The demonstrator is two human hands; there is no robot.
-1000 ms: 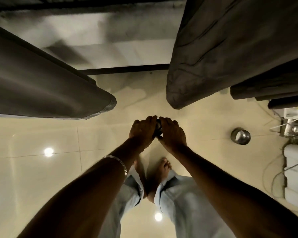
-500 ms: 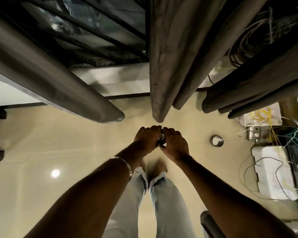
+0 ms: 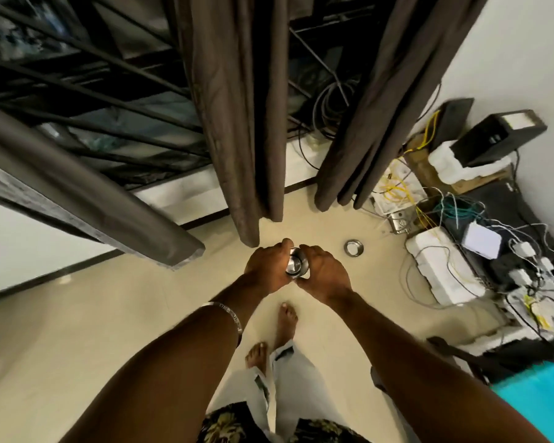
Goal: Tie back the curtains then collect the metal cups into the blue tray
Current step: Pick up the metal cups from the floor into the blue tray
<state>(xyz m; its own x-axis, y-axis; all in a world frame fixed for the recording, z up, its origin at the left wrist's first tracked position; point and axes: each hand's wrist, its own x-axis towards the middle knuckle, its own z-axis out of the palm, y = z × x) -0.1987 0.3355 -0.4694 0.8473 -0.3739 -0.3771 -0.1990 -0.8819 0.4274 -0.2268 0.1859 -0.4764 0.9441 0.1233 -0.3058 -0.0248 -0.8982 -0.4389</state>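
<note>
- Curtains [image 3: 237,123] hanging in bunches by the window; no tie to be seen, so cannot tell if tied back.
- One metal cup [image 3: 295,266] up off the floor, held between both hands.
- Left hand [image 3: 269,266] curled round the cup's left side, right hand [image 3: 325,271] curled round its right side.
- Second metal cup [image 3: 353,248] on the floor, near the right hand, not touched.
- Blue tray [image 3: 538,401] at the far right, well apart from both cups.
- Still to do, by the look of it: carry this cup to the tray, then fetch the other.

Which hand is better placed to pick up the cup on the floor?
Right, probably. The floor cup lies on the right hand's side, though both it and the left hand hold another cup.
</note>
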